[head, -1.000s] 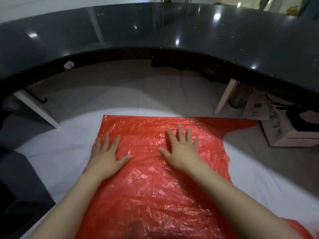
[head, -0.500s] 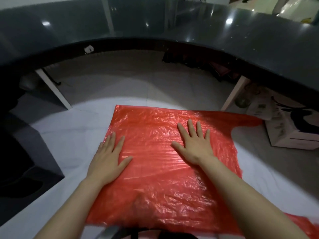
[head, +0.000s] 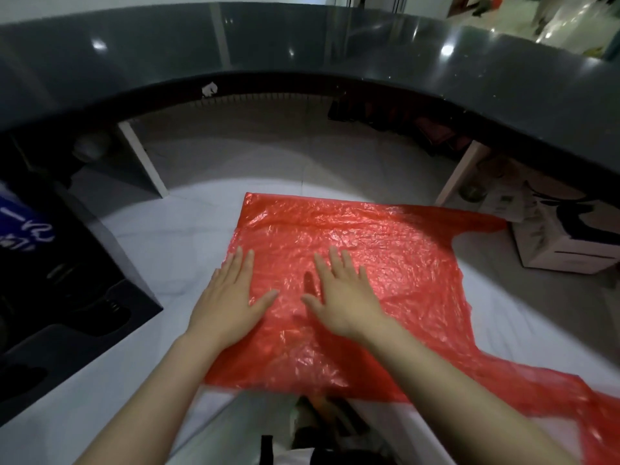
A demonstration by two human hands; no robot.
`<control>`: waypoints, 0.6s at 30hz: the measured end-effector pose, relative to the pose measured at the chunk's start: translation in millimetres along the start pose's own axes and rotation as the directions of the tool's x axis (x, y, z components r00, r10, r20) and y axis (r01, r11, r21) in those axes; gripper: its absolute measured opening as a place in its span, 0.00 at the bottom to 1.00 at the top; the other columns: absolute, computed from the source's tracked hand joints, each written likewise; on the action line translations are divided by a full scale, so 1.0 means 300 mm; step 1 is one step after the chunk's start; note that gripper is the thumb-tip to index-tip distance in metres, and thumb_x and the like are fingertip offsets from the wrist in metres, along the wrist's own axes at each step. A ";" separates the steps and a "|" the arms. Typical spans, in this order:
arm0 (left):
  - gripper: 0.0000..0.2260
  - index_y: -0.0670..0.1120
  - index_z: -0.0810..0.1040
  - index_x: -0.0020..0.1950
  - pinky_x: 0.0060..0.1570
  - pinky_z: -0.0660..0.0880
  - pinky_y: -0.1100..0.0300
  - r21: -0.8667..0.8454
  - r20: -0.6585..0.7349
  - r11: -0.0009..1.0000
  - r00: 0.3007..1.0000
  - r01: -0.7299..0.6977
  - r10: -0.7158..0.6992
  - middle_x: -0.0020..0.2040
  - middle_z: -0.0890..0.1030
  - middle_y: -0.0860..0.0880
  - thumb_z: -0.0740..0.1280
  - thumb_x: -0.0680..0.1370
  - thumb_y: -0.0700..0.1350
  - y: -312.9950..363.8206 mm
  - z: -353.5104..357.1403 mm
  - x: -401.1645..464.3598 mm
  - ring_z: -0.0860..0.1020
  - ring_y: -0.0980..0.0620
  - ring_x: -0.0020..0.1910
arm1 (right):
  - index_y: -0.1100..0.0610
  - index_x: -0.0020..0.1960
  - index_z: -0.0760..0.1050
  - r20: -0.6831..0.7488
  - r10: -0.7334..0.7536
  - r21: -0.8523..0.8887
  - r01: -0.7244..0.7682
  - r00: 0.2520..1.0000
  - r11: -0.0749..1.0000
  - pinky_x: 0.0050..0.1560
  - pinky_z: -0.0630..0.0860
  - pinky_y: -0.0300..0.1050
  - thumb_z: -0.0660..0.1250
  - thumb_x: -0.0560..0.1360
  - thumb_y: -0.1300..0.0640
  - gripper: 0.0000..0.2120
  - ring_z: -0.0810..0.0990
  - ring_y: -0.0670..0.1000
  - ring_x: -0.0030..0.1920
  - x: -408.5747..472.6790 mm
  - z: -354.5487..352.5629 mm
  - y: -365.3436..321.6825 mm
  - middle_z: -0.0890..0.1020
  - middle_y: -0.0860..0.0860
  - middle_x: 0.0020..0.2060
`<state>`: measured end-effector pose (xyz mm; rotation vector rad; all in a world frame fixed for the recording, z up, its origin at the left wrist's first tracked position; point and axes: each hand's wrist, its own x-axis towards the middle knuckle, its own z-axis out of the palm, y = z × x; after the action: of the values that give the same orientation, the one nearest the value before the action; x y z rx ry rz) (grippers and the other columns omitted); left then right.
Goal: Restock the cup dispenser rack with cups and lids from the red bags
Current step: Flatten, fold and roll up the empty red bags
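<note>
This looks like the staff side of a shop or café service counter. A long, curved dark counter [head: 369, 58] with a glossy top wraps round the working space. Beneath the counter are white partition panels [head: 144, 162] and open storage; a printed cardboard box [head: 567, 243] stands under its right end. Beyond the counter, a bright tiled floor [head: 577, 18] shows.

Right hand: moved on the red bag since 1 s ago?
Yes. The right hand lay near the middle of the red bag; it now sits nearer the bag's left edge, closer to the left hand, flat.
</note>
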<state>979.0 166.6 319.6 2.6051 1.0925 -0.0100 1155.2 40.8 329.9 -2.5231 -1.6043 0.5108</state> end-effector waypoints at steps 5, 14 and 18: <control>0.41 0.55 0.37 0.77 0.74 0.39 0.52 0.012 0.101 0.998 0.993 0.054 -0.055 0.78 0.37 0.49 0.41 0.70 0.73 -0.014 0.082 -0.128 0.37 0.51 0.76 | 0.44 0.77 0.36 0.100 0.021 -0.023 -0.019 0.995 1.000 0.72 0.34 0.62 0.49 0.77 0.33 0.36 0.30 0.57 0.75 -0.099 0.139 -0.072 0.34 0.53 0.76; 0.37 0.63 0.29 0.72 0.72 0.36 0.48 0.121 0.010 0.993 1.000 0.001 -0.002 0.77 0.35 0.48 0.33 0.67 0.77 -0.063 0.150 -0.122 0.38 0.48 0.77 | 0.39 0.76 0.37 -0.077 0.059 -0.120 -0.068 0.995 0.990 0.73 0.34 0.55 0.36 0.72 0.27 0.35 0.34 0.51 0.76 -0.182 0.156 0.146 0.36 0.46 0.76; 0.38 0.62 0.31 0.73 0.72 0.36 0.48 0.123 0.008 0.992 1.000 0.002 -0.003 0.78 0.36 0.46 0.33 0.67 0.77 -0.062 0.147 -0.122 0.38 0.48 0.77 | 0.40 0.77 0.39 -0.119 0.150 -0.090 -0.161 0.981 0.983 0.74 0.37 0.54 0.34 0.71 0.27 0.37 0.35 0.49 0.76 -0.245 0.126 0.281 0.37 0.44 0.75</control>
<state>945.3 140.6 277.0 2.7099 1.1253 -0.0914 1186.5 -65.0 288.1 -2.7118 -1.4356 0.3039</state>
